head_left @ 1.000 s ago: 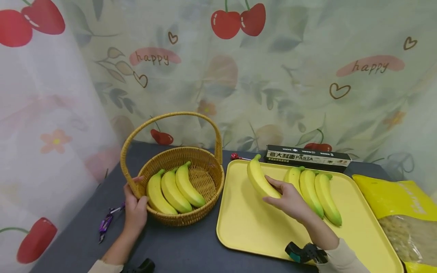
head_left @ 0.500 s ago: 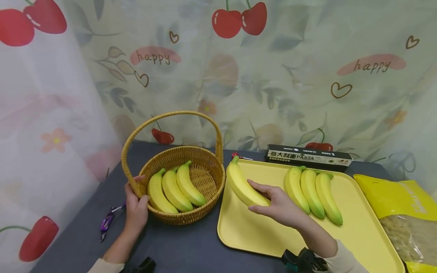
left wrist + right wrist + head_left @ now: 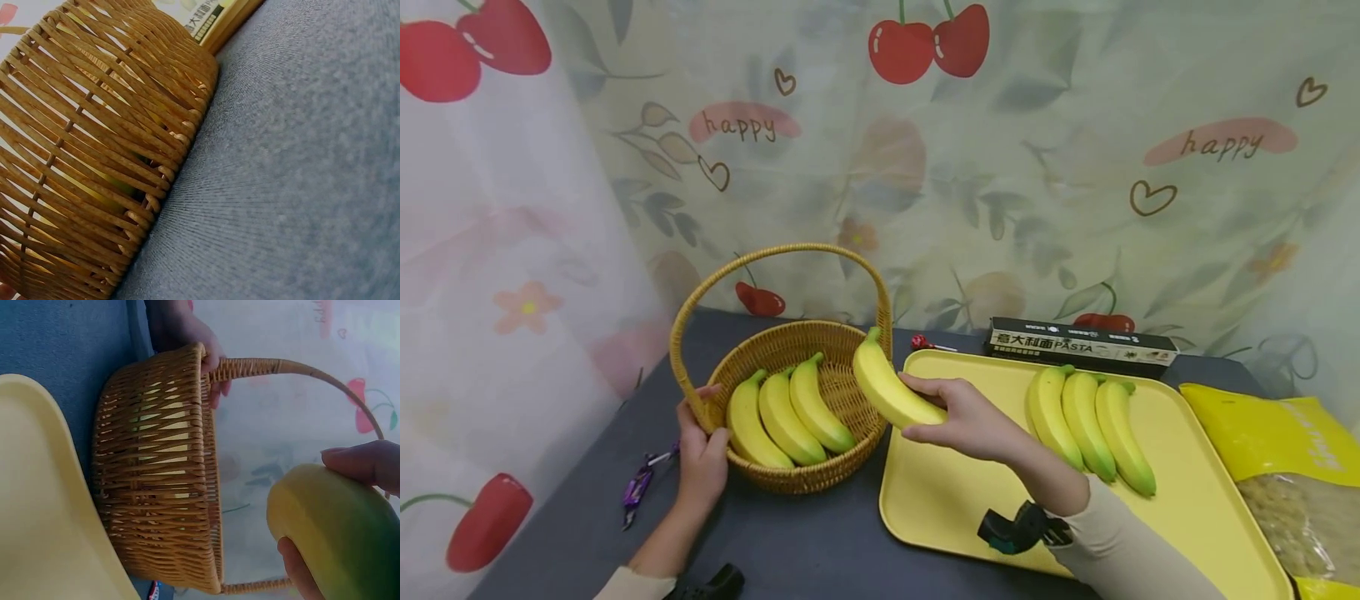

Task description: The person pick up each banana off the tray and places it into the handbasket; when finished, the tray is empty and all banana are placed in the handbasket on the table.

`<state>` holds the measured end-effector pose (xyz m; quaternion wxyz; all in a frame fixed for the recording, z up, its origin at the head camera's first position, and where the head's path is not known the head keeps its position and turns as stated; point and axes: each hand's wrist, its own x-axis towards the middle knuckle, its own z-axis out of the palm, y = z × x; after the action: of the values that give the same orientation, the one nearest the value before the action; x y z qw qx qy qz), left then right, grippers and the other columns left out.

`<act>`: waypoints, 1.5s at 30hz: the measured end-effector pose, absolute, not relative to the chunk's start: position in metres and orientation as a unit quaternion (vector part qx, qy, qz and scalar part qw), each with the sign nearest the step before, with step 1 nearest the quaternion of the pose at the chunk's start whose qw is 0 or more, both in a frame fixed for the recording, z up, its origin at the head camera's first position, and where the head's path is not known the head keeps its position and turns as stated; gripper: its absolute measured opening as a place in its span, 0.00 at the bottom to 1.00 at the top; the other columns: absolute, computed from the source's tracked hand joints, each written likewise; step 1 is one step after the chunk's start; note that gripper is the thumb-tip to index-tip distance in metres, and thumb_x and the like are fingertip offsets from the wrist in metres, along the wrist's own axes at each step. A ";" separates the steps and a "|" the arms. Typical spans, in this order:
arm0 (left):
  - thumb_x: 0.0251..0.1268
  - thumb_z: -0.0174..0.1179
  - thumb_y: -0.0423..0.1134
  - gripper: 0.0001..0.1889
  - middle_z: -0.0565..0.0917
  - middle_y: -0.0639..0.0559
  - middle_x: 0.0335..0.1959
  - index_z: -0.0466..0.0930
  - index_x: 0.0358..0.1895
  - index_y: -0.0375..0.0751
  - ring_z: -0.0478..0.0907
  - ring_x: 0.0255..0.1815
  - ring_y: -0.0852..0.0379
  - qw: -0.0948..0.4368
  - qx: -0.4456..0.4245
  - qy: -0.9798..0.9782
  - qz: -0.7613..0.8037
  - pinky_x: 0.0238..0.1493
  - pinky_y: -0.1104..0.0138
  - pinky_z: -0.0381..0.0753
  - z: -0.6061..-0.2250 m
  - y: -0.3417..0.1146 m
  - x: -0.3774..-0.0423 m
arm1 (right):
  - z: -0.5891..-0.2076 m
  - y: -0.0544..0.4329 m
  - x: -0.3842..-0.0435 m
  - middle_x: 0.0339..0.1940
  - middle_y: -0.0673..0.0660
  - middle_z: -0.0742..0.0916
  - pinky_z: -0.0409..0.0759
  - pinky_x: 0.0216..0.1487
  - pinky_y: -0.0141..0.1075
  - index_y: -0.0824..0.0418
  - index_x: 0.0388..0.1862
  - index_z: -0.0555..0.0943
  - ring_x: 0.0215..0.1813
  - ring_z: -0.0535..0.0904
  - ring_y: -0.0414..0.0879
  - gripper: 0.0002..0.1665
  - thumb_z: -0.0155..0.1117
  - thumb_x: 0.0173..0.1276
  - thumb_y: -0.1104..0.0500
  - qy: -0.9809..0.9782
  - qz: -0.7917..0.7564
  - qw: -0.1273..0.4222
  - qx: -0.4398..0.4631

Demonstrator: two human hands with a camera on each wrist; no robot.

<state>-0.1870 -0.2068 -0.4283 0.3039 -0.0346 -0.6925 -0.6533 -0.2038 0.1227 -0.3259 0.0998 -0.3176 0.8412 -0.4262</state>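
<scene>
In the head view my right hand (image 3: 966,419) grips a yellow banana (image 3: 891,387) by its lower end, with the stem tip over the right rim of the wicker basket (image 3: 801,482). The right wrist view shows thumb and fingers on both sides of the banana (image 3: 337,531), in front of the basket's opening. At the basket's left side, my left hand (image 3: 702,458) holds the rim where the handle joins it. Three bananas (image 3: 788,417) lie side by side inside the basket. Another three bananas (image 3: 1090,425) rest on the yellow tray (image 3: 955,508). The left wrist view shows mostly woven basket wall (image 3: 94,137).
A black pasta box (image 3: 1082,346) and a red lollipop (image 3: 925,342) lie behind the tray. To the tray's right sits a yellow bag (image 3: 1277,442) with a transparent window. A purple-wrapped candy (image 3: 638,490) lies left of the basket on the dark table (image 3: 805,550).
My right hand has carried the banana leftward from above the tray to the basket's right rim. The left hand has stayed on the basket.
</scene>
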 end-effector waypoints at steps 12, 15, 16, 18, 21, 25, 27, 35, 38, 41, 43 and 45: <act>0.50 0.35 0.14 0.28 0.67 0.43 0.59 0.53 0.60 0.25 0.65 0.60 0.54 0.300 -0.024 -0.696 -0.652 0.54 0.79 0.66 -0.427 -0.205 -0.186 | -0.304 0.085 -0.237 0.29 0.55 0.78 0.69 0.26 0.31 0.66 0.68 0.63 0.24 0.69 0.41 0.41 0.66 0.57 0.58 0.859 -0.374 0.160 -0.311; 0.51 0.35 0.15 0.28 0.67 0.44 0.59 0.53 0.60 0.25 0.65 0.60 0.54 0.297 -0.022 -0.695 -0.654 0.54 0.79 0.66 -0.426 -0.205 -0.186 | -0.301 0.071 -0.246 0.27 0.54 0.78 0.68 0.27 0.30 0.66 0.68 0.63 0.24 0.68 0.41 0.40 0.66 0.57 0.58 0.862 -0.356 0.177 -0.314; 0.51 0.35 0.15 0.28 0.67 0.44 0.59 0.53 0.60 0.26 0.65 0.60 0.55 0.297 -0.022 -0.696 -0.654 0.54 0.79 0.67 -0.426 -0.205 -0.186 | -0.300 0.066 -0.248 0.26 0.53 0.78 0.68 0.27 0.29 0.65 0.67 0.64 0.24 0.68 0.41 0.39 0.66 0.57 0.59 0.863 -0.349 0.181 -0.317; 0.51 0.35 0.15 0.27 0.67 0.45 0.58 0.53 0.60 0.25 0.66 0.60 0.56 0.297 -0.024 -0.693 -0.656 0.54 0.79 0.67 -0.426 -0.205 -0.186 | -0.299 0.056 -0.254 0.25 0.52 0.78 0.68 0.28 0.29 0.66 0.66 0.67 0.24 0.68 0.40 0.37 0.65 0.57 0.59 0.863 -0.335 0.186 -0.328; 0.50 0.35 0.14 0.27 0.67 0.46 0.58 0.53 0.59 0.25 0.66 0.60 0.57 0.301 -0.029 -0.691 -0.657 0.54 0.79 0.67 -0.427 -0.205 -0.186 | -0.301 0.043 -0.262 0.23 0.51 0.76 0.67 0.28 0.28 0.67 0.58 0.75 0.23 0.68 0.40 0.28 0.64 0.57 0.61 0.864 -0.318 0.189 -0.341; 0.50 0.35 0.14 0.27 0.67 0.45 0.58 0.54 0.59 0.25 0.66 0.60 0.57 0.303 -0.032 -0.692 -0.654 0.54 0.80 0.66 -0.428 -0.205 -0.187 | -0.302 0.031 -0.269 0.18 0.50 0.71 0.65 0.26 0.28 0.65 0.36 0.79 0.20 0.64 0.40 0.10 0.63 0.56 0.62 0.868 -0.303 0.190 -0.344; 0.50 0.35 0.14 0.28 0.67 0.44 0.58 0.53 0.59 0.25 0.65 0.60 0.55 0.300 -0.031 -0.694 -0.654 0.54 0.79 0.66 -0.428 -0.205 -0.187 | -0.303 0.026 -0.272 0.16 0.49 0.69 0.64 0.25 0.28 0.63 0.26 0.75 0.19 0.62 0.40 0.06 0.63 0.55 0.63 0.873 -0.296 0.191 -0.339; 0.51 0.35 0.15 0.28 0.65 0.41 0.60 0.52 0.60 0.25 0.65 0.60 0.52 0.293 -0.022 -0.698 -0.653 0.53 0.79 0.67 -0.427 -0.205 -0.186 | -0.310 0.015 -0.282 0.14 0.48 0.65 0.61 0.24 0.28 0.56 0.15 0.63 0.19 0.60 0.40 0.18 0.63 0.54 0.62 0.893 -0.274 0.184 -0.307; 0.51 0.35 0.15 0.28 0.66 0.42 0.59 0.53 0.60 0.26 0.65 0.60 0.54 0.292 -0.022 -0.698 -0.654 0.53 0.79 0.67 -0.427 -0.205 -0.186 | -0.313 0.013 -0.283 0.14 0.48 0.64 0.60 0.24 0.28 0.55 0.14 0.62 0.19 0.59 0.40 0.20 0.64 0.54 0.62 0.896 -0.271 0.185 -0.300; 0.51 0.35 0.15 0.28 0.66 0.44 0.59 0.53 0.60 0.25 0.66 0.60 0.55 0.295 -0.025 -0.696 -0.653 0.53 0.80 0.67 -0.427 -0.205 -0.185 | -0.315 0.010 -0.284 0.14 0.48 0.60 0.58 0.24 0.29 0.55 0.14 0.58 0.19 0.56 0.40 0.23 0.64 0.54 0.63 0.896 -0.271 0.190 -0.295; 0.51 0.35 0.14 0.27 0.67 0.44 0.59 0.53 0.60 0.25 0.66 0.60 0.57 0.297 -0.027 -0.695 -0.654 0.53 0.80 0.68 -0.427 -0.205 -0.185 | -0.316 0.008 -0.284 0.14 0.48 0.58 0.57 0.24 0.29 0.55 0.13 0.57 0.19 0.54 0.40 0.25 0.64 0.54 0.63 0.898 -0.268 0.194 -0.288; 0.51 0.35 0.14 0.27 0.67 0.44 0.59 0.53 0.60 0.25 0.66 0.59 0.57 0.297 -0.027 -0.695 -0.655 0.53 0.80 0.68 -0.427 -0.204 -0.186 | -0.318 0.006 -0.285 0.13 0.47 0.57 0.56 0.23 0.29 0.55 0.13 0.56 0.18 0.52 0.40 0.26 0.65 0.54 0.62 0.901 -0.259 0.201 -0.283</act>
<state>-0.1856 -0.2045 -0.4268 0.2973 -0.0274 -0.6945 -0.6546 -0.2848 0.0065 -0.3182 0.2012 -0.2828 0.9013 -0.2594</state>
